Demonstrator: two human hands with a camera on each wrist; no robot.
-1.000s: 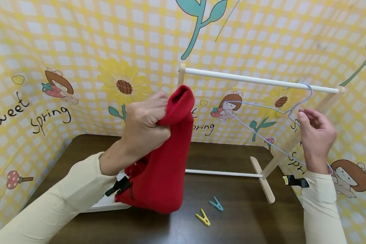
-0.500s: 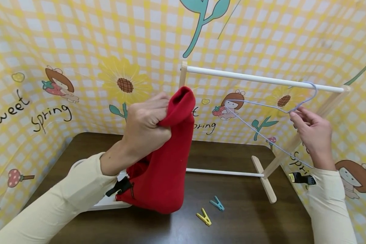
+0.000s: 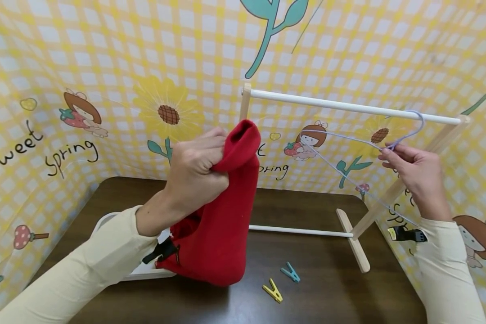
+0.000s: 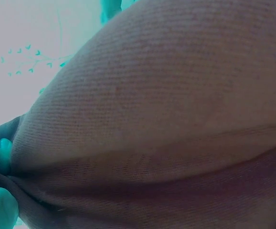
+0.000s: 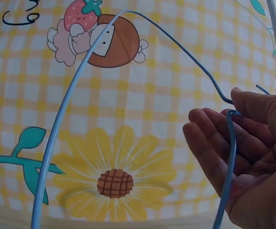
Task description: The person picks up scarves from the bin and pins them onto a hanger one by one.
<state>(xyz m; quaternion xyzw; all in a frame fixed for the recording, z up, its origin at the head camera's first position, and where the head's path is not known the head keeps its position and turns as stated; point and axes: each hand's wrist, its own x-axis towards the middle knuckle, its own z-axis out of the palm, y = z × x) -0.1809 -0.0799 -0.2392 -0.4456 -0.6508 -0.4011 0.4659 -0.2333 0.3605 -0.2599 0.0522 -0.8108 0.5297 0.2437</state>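
While my left hand (image 3: 198,164) grips the red garment (image 3: 228,234), my right hand (image 3: 420,175) pinches the wire hanger (image 5: 61,110); 2 clothespins (image 3: 277,295) lie on the counter (image 3: 320,297).

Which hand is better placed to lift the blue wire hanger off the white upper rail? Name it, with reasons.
The right hand, probably: it pinches the blue wire hanger near its neck, just below the white upper rail. The left hand is occupied, gripping the red fabric garment.
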